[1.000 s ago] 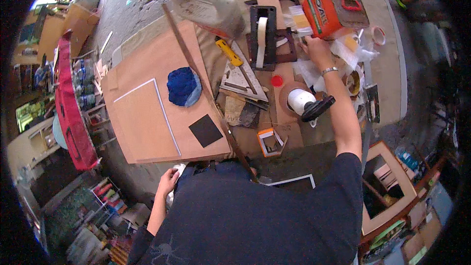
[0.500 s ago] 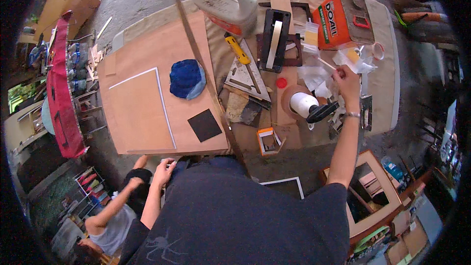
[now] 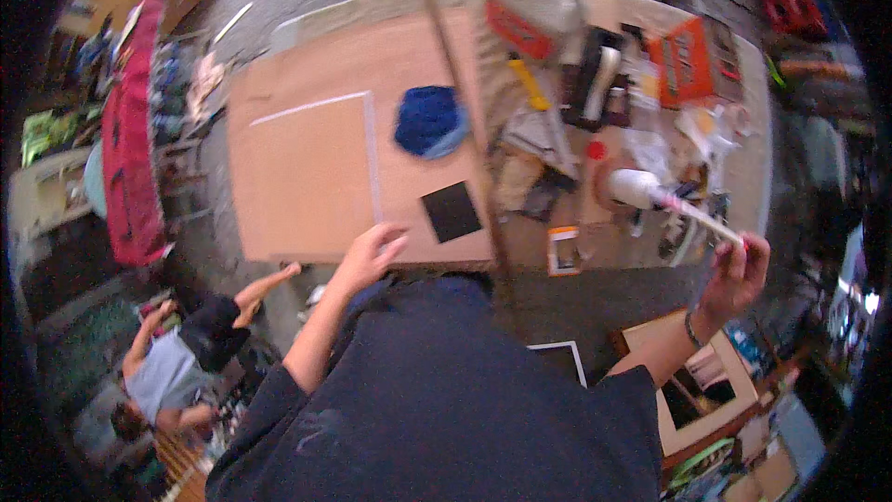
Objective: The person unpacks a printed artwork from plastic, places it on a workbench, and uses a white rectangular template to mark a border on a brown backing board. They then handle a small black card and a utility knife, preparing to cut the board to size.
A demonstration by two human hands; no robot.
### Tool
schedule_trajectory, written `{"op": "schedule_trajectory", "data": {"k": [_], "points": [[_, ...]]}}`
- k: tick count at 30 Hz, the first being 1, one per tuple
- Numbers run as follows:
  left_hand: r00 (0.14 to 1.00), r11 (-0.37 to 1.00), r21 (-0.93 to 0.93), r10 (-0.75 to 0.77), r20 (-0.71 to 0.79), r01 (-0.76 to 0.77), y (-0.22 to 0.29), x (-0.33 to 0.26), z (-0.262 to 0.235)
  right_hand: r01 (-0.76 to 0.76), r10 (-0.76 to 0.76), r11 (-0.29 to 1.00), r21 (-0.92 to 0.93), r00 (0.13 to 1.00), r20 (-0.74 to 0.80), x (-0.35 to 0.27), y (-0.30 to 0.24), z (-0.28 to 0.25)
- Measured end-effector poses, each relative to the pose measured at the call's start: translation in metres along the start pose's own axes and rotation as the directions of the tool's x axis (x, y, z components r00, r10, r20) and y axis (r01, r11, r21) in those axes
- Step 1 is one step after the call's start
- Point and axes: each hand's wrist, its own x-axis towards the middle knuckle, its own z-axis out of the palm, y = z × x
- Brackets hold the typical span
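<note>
My right hand [image 3: 734, 284] pinches one end of a slim pale stick [image 3: 706, 219], held off the table's right front corner. The stick's other end, with a pinkish patch, points toward a white bottle [image 3: 635, 188] lying on its side or tilted. Blur hides the stick's exact kind. Over the front edge of the plywood sheet [image 3: 297, 163] is my left hand [image 3: 370, 258], its fingers loosely bent and apart, with nothing visible in them. A black square [image 3: 452, 212] and a dark blue denim piece [image 3: 427, 121] lie on the sheet close by.
A wooden strip [image 3: 455, 65] runs along the sheet's right edge. Beyond it are a yellow cutter [image 3: 530, 84], a grey jug [image 3: 525, 0], an orange can [image 3: 686, 63] and a small orange-edged box [image 3: 563, 251]. A wooden frame [image 3: 743, 390] stands lower right. Another person [image 3: 186, 353] sits lower left.
My right hand has drawn the stick from the far papers toward me and rightward. My left hand has risen from my side to the sheet's front edge. The view has shifted.
</note>
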Motion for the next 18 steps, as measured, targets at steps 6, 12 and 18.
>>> {"op": "schedule_trajectory", "data": {"k": [6, 12, 18], "points": [[0.874, 0.823, -0.514, 0.414, 0.255, -0.241, 0.031, -0.032, -0.038, -0.229, 0.159, 0.965, 0.129, 0.898, 0.409, -0.139, -0.078, 0.169], [0.795, 0.878, -0.378, 0.445, 0.412, -0.295, -0.065, -0.081, -0.092, -0.487, 0.32, 0.845, 0.222, 0.792, 0.52, -0.268, -0.103, 0.295], [0.829, 0.896, -0.442, 0.277, 0.487, -0.039, -0.122, -0.117, -0.129, -0.646, 0.354, 0.676, 0.355, 0.707, 0.612, -0.353, -0.1, 0.363]]}}
